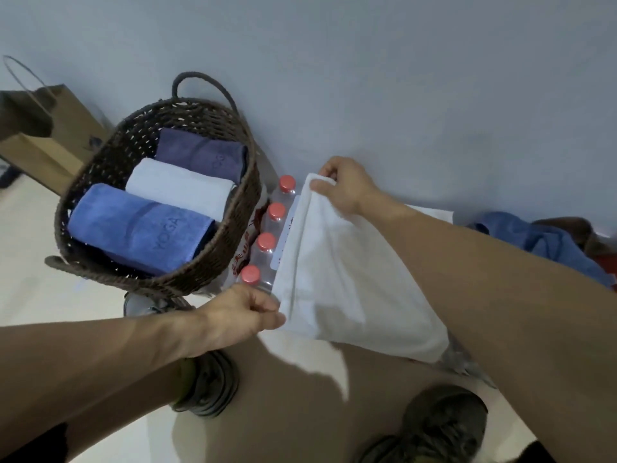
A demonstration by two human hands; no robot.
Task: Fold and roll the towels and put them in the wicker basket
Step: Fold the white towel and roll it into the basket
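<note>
Three rolled towels [173,192] lie in the wicker basket [110,155], with bottles [267,242] just right of it.

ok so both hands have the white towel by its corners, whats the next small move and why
Probably bring the two held corners together to fold it in half. The left hand and right hand each pinch a corner of the white towel, which hangs open and unfolded over the red-capped bottles. The wicker basket already holds three rolled towels, so this one needs folding before rolling.
</note>
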